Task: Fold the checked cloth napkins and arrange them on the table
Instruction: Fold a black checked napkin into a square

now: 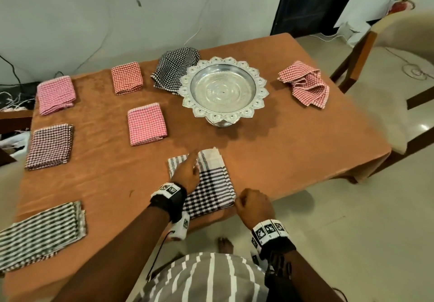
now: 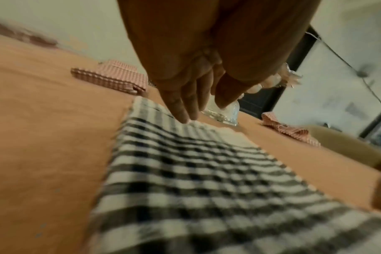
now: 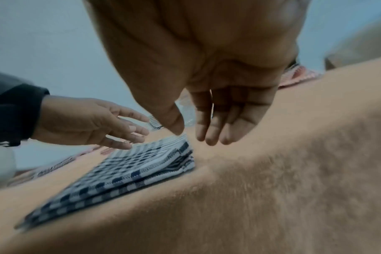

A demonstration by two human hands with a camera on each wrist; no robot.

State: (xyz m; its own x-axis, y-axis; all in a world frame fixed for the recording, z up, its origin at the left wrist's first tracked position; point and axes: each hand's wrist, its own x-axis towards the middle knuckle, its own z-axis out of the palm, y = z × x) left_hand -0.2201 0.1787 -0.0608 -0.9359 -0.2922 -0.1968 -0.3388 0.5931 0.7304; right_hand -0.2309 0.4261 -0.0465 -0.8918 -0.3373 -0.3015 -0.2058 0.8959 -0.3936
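A folded black-and-white checked napkin [image 1: 212, 184] [image 2: 185, 171] [image 3: 130, 165] lies near the front edge of the orange-covered table [image 1: 293, 156]. My left hand [image 1: 187, 171] [image 2: 196, 96] is over its far left part with the fingers straight, their tips at the cloth's far end. My right hand [image 1: 253, 205] [image 3: 195, 136] hangs at the napkin's near right corner; its relaxed fingers point down and hold nothing. Five folded napkins lie to the left: pink [image 1: 56, 94], red [image 1: 127, 78], pink [image 1: 146, 124], maroon [image 1: 49, 146] and grey striped [image 1: 42, 233].
A silver scalloped pedestal tray [image 1: 258, 83] stands at the table's middle back. An unfolded black checked cloth [image 1: 175, 67] lies behind its left side, and a crumpled red checked cloth [image 1: 305, 84] lies at the back right. A chair [image 1: 399, 67] stands past the right edge.
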